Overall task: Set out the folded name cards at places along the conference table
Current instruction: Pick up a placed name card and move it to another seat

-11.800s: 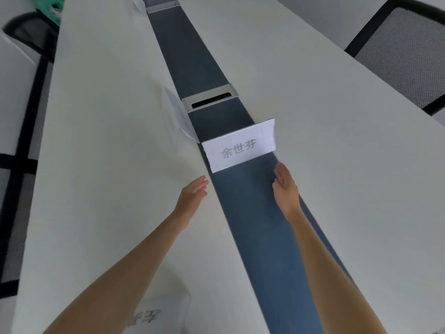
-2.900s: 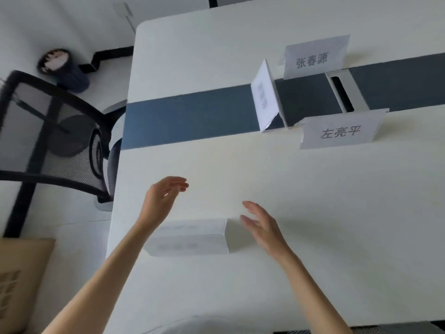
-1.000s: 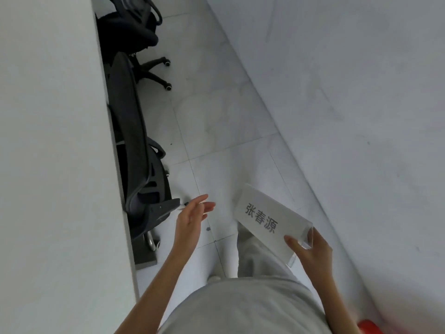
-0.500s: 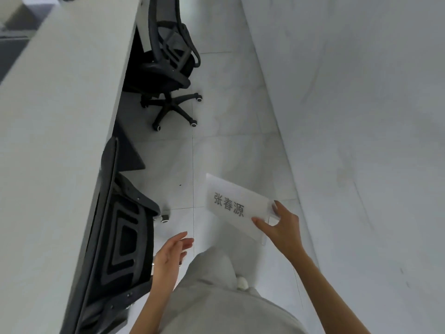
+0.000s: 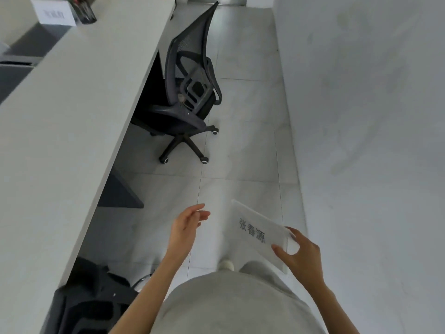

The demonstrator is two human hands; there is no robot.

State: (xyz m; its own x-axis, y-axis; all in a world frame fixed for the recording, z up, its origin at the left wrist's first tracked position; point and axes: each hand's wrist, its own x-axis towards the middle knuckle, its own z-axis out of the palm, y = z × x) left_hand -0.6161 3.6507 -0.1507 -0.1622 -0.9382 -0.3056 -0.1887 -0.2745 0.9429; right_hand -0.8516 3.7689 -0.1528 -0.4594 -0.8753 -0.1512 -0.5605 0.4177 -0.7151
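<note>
My right hand (image 5: 302,255) grips one end of a folded white name card (image 5: 256,231) printed with dark characters, carried tilted over the floor at lower right. My left hand (image 5: 186,225) hangs empty to its left, fingers loosely apart, between the card and the table edge. The long white conference table (image 5: 72,131) runs along the left side. Another white name card (image 5: 54,13) stands at the table's far end, beside its dark centre strip (image 5: 31,42).
A black mesh office chair (image 5: 190,92) on castors stands ahead, pushed against the table edge. Another dark chair (image 5: 89,300) sits at lower left under the table. A white wall (image 5: 373,141) bounds the tiled aisle (image 5: 240,153) on the right.
The view has advanced along the aisle; the far chair is nearer and the near chair has slipped to lower left. My right hand still carries the card; my left hand has risen slightly.
</note>
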